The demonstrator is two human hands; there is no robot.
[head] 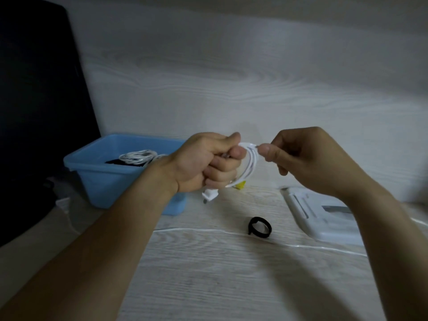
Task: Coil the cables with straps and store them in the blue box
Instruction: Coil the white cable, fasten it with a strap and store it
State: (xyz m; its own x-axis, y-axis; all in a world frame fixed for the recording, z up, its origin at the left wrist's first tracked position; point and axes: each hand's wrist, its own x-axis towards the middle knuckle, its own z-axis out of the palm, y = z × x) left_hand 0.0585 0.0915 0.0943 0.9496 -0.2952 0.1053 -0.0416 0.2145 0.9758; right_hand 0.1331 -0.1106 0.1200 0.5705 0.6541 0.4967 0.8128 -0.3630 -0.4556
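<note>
My left hand (208,161) is closed around a coil of white cable (249,165), held above the table. A white plug (209,195) hangs below that fist, and a small yellow tag (239,185) shows at the coil's lower edge. My right hand (301,156) pinches the top of the same coil between thumb and fingers. A black strap (259,225), curled into a ring, lies on the table below the hands. The blue box (108,177) stands to the left and holds a coiled white cable (139,157) on something dark.
A white flat device (324,216) lies on the table at the right. A thin white cable (220,230) runs across the table in front of it. A large dark screen (39,107) stands at the left, behind the box.
</note>
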